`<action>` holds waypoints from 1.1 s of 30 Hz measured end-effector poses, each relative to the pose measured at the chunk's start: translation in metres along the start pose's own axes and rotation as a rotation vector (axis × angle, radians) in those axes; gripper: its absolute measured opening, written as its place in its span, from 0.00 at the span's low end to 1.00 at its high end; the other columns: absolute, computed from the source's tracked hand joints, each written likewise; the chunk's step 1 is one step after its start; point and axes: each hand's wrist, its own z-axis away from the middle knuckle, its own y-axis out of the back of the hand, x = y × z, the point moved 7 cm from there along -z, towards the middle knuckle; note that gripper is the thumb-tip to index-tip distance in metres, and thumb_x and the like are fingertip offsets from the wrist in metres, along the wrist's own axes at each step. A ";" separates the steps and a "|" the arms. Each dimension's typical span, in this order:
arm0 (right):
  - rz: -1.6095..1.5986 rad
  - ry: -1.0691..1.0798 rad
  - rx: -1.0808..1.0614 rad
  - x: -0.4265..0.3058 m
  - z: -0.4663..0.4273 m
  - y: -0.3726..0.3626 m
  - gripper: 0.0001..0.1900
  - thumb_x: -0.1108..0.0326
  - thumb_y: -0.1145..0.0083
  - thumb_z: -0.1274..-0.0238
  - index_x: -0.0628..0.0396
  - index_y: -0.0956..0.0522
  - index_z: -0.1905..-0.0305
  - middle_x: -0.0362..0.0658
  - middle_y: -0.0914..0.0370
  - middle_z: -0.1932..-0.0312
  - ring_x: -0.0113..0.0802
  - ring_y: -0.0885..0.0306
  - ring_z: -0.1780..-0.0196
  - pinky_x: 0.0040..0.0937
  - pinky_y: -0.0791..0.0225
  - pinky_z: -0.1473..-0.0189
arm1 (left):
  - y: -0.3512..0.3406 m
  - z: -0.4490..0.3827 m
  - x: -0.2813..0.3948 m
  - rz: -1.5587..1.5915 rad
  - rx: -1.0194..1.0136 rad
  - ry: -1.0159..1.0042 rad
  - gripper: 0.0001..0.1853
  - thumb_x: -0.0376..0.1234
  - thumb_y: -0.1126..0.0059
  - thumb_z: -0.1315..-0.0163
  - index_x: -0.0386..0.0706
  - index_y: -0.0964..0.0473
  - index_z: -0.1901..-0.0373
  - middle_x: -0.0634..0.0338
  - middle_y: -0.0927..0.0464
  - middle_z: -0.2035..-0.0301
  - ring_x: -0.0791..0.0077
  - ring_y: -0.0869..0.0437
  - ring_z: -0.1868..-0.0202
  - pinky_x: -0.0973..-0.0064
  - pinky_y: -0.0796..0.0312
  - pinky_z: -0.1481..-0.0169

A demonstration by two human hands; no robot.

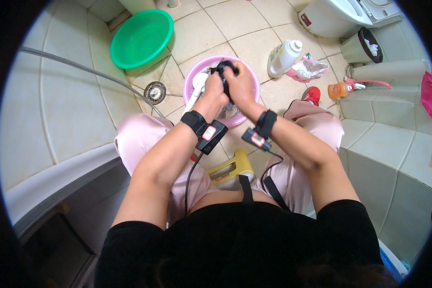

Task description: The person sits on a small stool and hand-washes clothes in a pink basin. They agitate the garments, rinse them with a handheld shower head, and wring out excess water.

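Both my hands are over a pink plastic basin [251, 68] on the tiled floor, gripping a dark wet cloth [224, 70] between them. My left hand [215, 90] is on the cloth's left side, and my right hand [240, 84] closes on its right side. A white shower head [198, 84] leans in the left part of the basin, its handle running out over the rim. Other contents of the basin are mostly hidden beneath my hands. Black straps with small devices sit on both wrists.
A green basin [142, 39] stands at the upper left, near a round floor drain [154, 93]. To the right are a white detergent bottle [284, 59], a pink-and-white plastic packet [307, 69], an orange spray bottle [338, 90], a waste bin [358, 48] and a toilet [327, 18].
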 end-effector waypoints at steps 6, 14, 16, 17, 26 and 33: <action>0.023 -0.049 -0.092 -0.009 -0.006 0.003 0.10 0.66 0.40 0.39 0.63 0.24 0.61 0.57 0.20 0.68 0.53 0.21 0.63 0.42 0.28 0.57 | -0.004 0.007 0.001 -0.045 -0.007 -0.054 0.12 0.35 0.52 0.30 0.37 0.25 0.53 0.53 0.20 0.63 0.61 0.16 0.65 0.59 0.21 0.61; -0.008 -0.022 -0.125 -0.008 0.002 -0.002 0.14 0.62 0.40 0.37 0.64 0.23 0.62 0.59 0.19 0.66 0.53 0.19 0.62 0.43 0.28 0.57 | -0.005 0.010 0.004 -0.079 -0.037 -0.030 0.15 0.40 0.57 0.25 0.41 0.23 0.56 0.52 0.18 0.60 0.59 0.14 0.59 0.58 0.20 0.51; 0.024 -0.010 -0.067 0.004 0.004 0.002 0.13 0.62 0.39 0.37 0.64 0.23 0.62 0.58 0.18 0.66 0.53 0.19 0.63 0.43 0.28 0.57 | -0.003 0.013 -0.003 -0.099 -0.024 0.047 0.16 0.43 0.56 0.24 0.43 0.22 0.54 0.54 0.17 0.57 0.61 0.14 0.55 0.56 0.20 0.47; -0.007 -0.016 0.006 0.013 -0.013 0.012 0.13 0.62 0.39 0.37 0.65 0.23 0.62 0.59 0.18 0.66 0.53 0.18 0.63 0.42 0.27 0.58 | -0.004 0.015 -0.012 -0.126 -0.015 0.139 0.16 0.43 0.57 0.24 0.44 0.22 0.53 0.54 0.17 0.55 0.61 0.14 0.54 0.56 0.21 0.45; -0.936 -0.730 -0.322 0.091 -0.003 -0.016 0.17 0.59 0.44 0.30 0.58 0.24 0.44 0.43 0.20 0.51 0.31 0.21 0.52 0.30 0.27 0.48 | -0.011 0.025 0.006 -0.262 -0.101 0.154 0.18 0.43 0.59 0.24 0.44 0.21 0.50 0.56 0.16 0.52 0.63 0.14 0.51 0.58 0.21 0.43; -0.619 -0.495 -0.323 0.069 -0.014 -0.012 0.12 0.65 0.44 0.36 0.60 0.19 0.53 0.44 0.17 0.59 0.33 0.19 0.57 0.31 0.27 0.52 | 0.003 0.021 0.010 -0.272 -0.111 0.138 0.20 0.47 0.55 0.26 0.44 0.21 0.50 0.57 0.16 0.53 0.62 0.14 0.51 0.54 0.21 0.45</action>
